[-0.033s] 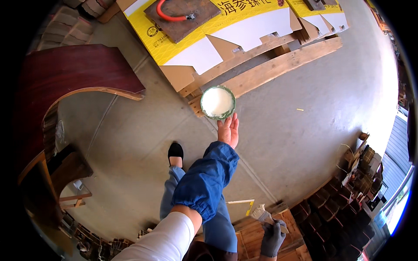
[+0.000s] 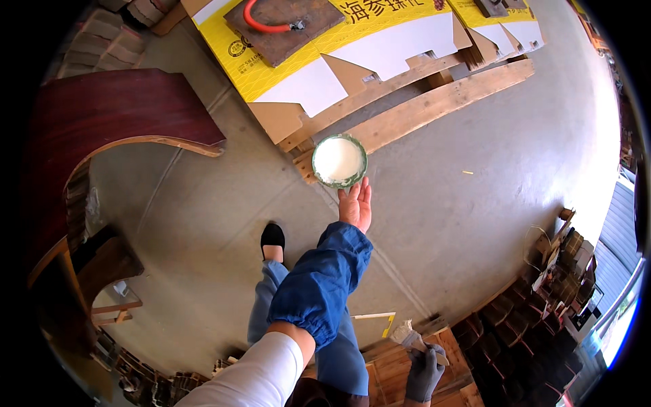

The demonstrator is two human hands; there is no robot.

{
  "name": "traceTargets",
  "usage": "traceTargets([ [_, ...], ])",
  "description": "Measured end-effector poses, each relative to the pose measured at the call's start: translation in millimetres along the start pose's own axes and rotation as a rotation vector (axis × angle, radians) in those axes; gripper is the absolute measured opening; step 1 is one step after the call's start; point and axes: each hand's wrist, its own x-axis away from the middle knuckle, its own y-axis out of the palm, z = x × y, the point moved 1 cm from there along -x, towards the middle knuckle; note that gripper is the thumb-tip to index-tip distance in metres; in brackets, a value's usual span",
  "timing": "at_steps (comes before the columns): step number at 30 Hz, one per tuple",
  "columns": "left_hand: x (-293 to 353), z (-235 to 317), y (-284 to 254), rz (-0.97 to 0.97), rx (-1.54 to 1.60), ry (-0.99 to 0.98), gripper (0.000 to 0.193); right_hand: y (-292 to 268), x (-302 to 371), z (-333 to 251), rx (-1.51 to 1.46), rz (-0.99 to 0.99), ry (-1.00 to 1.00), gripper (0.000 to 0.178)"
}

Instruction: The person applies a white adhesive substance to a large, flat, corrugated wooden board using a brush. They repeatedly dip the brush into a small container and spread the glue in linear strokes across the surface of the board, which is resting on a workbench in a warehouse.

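Note:
At the end of my outstretched left arm is a round green bowl (image 2: 340, 161) with a creamy white liquid in it. My bare left hand (image 2: 356, 206) is palm up at its near rim, fingers stretched out against the bowl; how far they reach underneath is hidden. My right hand (image 2: 424, 374), in a dark grey glove, is low at the right. It is closed round the handle of a flat paintbrush (image 2: 405, 335), whose pale bristles point up and left.
Yellow-and-white cardboard (image 2: 386, 44) lies on a wooden pallet (image 2: 441, 102) ahead, with a brown plate (image 2: 281, 30) and red-orange handle on top. A curved dark-red panel (image 2: 122, 108) stands left. Stacked dark pieces (image 2: 515, 332) fill the right. Wooden boards (image 2: 447, 349) lie beside my right hand.

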Motion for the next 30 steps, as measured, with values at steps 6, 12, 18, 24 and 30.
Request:
traceTargets([
  [6,-11.0,4.4,-3.7,-0.017,-0.003,0.082,0.048,3.1,-7.3,-8.7,0.719,-0.145,-0.536,0.013],
  [12,-4.7,11.3,-1.3,0.014,-0.040,0.104,0.051,3.5,-9.6,-20.6,0.822,-0.219,-0.641,0.015],
  [18,34.1,49.1,-18.1,-0.006,-0.288,0.073,0.053,28.8,20.2,-58.3,0.375,-0.165,-0.193,0.011],
  [24,203.5,100.7,-41.5,-0.045,-0.393,-0.003,0.049,32.5,86.0,-123.7,0.775,-0.387,-0.748,0.011],
  [30,423.9,176.5,-114.7,-0.082,-0.545,-0.069,0.056,62.4,205.5,-183.4,0.260,-0.836,-0.346,0.015],
])
